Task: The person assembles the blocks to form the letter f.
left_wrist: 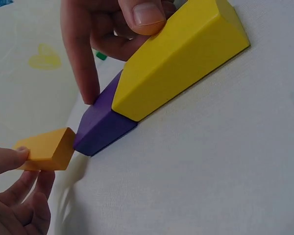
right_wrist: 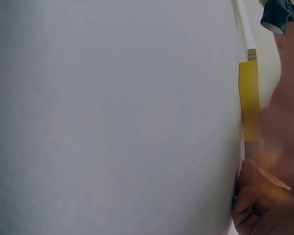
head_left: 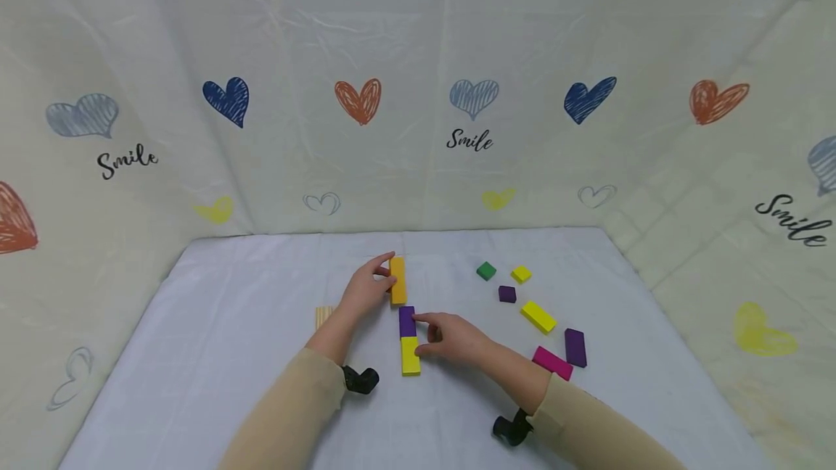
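My left hand (head_left: pixel 366 290) pinches an orange block (head_left: pixel 398 281) between thumb and fingers, lengthwise at the far end of a row. The near end of that block is right at the far end of a purple block (left_wrist: pixel 105 117) in the left wrist view. Behind the purple block, nearer to me, a yellow block (left_wrist: pixel 181 61) lies end to end with it on the cloth. My right hand (head_left: pixel 457 339) touches the row from the right side, index fingertip on the purple block and thumb on the yellow one, its other fingers curled in.
A striped wooden piece (head_left: pixel 324 316) lies partly hidden behind the left forearm. To the right are a green block (head_left: pixel 486 271), a small yellow block (head_left: pixel 521 274), a small purple block (head_left: pixel 506 294), a longer yellow block (head_left: pixel 538 317), a dark purple block (head_left: pixel 575 347) and a magenta block (head_left: pixel 552 363).
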Action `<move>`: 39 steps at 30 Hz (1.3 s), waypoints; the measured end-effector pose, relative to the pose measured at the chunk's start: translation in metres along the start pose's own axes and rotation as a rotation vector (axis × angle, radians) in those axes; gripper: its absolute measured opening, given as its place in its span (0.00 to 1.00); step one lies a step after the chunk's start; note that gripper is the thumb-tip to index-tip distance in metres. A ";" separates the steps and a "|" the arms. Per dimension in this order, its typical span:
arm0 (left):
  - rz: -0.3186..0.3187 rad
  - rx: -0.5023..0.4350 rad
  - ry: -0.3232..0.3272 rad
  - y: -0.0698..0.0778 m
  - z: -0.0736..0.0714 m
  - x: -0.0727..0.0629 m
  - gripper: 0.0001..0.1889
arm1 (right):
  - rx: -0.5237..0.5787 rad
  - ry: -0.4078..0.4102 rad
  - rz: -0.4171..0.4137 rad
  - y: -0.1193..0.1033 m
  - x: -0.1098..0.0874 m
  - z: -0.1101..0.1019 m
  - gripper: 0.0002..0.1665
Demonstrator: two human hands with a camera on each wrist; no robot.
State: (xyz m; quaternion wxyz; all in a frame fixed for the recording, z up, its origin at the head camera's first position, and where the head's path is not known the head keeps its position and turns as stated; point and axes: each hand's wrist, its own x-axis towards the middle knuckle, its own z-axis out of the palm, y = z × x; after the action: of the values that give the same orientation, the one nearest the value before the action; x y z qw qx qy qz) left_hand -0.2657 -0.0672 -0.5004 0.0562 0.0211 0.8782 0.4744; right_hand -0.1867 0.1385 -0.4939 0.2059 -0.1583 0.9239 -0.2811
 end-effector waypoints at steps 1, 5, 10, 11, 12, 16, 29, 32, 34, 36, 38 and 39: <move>-0.001 -0.003 0.001 0.000 0.001 0.001 0.27 | 0.004 -0.001 -0.001 0.000 0.000 0.000 0.40; -0.010 -0.031 -0.001 0.001 0.007 0.003 0.27 | 0.015 0.000 -0.005 0.001 0.001 0.001 0.40; 0.005 -0.045 -0.018 0.000 0.012 0.005 0.27 | 0.006 0.001 -0.015 0.001 0.001 0.001 0.40; 0.011 -0.043 -0.021 -0.001 0.012 0.005 0.27 | 0.003 0.001 -0.019 0.001 0.001 0.001 0.40; 0.016 -0.042 -0.022 -0.001 0.013 0.005 0.27 | 0.002 0.001 -0.020 0.001 0.001 0.000 0.40; 0.030 -0.045 -0.026 -0.002 0.014 0.005 0.27 | 0.002 0.005 -0.025 0.001 0.000 -0.001 0.40; 0.009 -0.008 -0.086 -0.001 0.009 0.005 0.28 | 0.000 -0.005 -0.021 0.000 0.001 -0.001 0.39; 0.004 0.016 -0.126 -0.001 0.008 0.006 0.30 | -0.005 -0.007 -0.020 -0.001 0.000 -0.001 0.40; 0.008 0.043 -0.154 -0.001 0.008 0.007 0.32 | -0.010 -0.006 -0.019 -0.001 0.000 0.000 0.40; 0.010 0.072 -0.179 -0.001 0.008 0.009 0.33 | -0.013 -0.005 -0.016 -0.003 -0.001 0.000 0.40; 0.007 0.097 -0.200 -0.001 0.007 0.011 0.33 | -0.013 -0.005 -0.012 -0.004 -0.002 0.000 0.40; 0.006 0.106 -0.208 -0.001 0.007 0.012 0.33 | -0.014 -0.006 -0.010 -0.004 -0.003 0.000 0.40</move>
State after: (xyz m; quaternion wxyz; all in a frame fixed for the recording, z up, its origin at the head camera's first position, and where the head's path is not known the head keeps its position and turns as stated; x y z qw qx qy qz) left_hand -0.2766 -0.0610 -0.5061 0.1445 0.0756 0.8916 0.4225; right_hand -0.1837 0.1362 -0.4906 0.2064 -0.1652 0.9243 -0.2753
